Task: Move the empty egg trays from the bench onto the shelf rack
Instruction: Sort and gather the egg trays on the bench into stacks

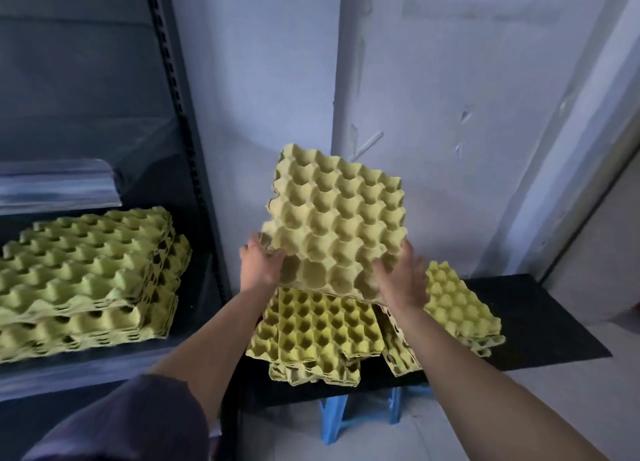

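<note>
Two hands hold one empty yellow egg tray in the air, tilted so that its far edge stands higher than its near edge, with the cups facing the camera. The left hand grips the near left corner, and the right hand clasps the near right edge with its fingers curled over the rim. Below the tray, on the black bench, lies a loose pile of trays (their edges out of line). Just beside it to the right is a smaller pile, partly hidden by the right wrist. To the left stands the dark shelf rack, and a stack of trays rests on one of its shelves, bumps upward. Blue legs show under the bench.
</note>
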`<state>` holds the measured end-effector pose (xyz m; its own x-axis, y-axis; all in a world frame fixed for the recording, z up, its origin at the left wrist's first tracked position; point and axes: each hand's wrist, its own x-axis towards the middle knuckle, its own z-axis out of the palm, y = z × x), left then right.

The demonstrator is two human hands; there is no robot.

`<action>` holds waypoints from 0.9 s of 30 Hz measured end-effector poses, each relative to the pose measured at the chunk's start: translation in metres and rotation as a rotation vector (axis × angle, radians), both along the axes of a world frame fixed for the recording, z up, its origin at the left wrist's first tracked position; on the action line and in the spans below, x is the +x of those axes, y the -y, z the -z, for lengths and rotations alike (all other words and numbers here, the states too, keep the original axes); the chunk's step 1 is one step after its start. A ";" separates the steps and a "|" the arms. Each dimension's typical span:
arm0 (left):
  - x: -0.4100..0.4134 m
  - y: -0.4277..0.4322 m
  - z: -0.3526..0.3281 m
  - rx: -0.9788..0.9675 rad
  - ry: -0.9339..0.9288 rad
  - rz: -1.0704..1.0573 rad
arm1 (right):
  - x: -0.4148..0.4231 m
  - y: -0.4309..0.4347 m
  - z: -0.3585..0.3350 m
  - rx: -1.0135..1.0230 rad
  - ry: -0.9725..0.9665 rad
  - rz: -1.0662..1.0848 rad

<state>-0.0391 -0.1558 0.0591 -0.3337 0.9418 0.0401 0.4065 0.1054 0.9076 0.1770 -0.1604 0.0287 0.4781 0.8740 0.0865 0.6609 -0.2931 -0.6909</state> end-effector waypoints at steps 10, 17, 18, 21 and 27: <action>-0.053 0.110 -0.105 0.275 -0.065 -0.109 | -0.041 0.090 -0.061 0.340 -0.245 -0.303; -0.138 0.151 -0.167 0.383 -0.175 -0.329 | -0.138 0.101 -0.111 0.481 -0.186 -0.475; -0.156 0.154 -0.174 0.388 -0.194 -0.355 | -0.157 0.102 -0.119 0.509 -0.190 -0.481; -0.220 0.163 -0.192 0.426 -0.239 -0.370 | -0.219 0.101 -0.142 0.542 -0.195 -0.518; -0.345 0.187 -0.215 0.484 -0.712 -0.522 | -0.366 0.098 -0.187 0.553 -0.159 -0.557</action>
<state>-0.3839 -0.3431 0.2737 -0.4493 0.5143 0.7305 0.8793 0.1099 0.4634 -0.1891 -0.2581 0.2162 0.0275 0.8383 0.5445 0.4907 0.4633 -0.7379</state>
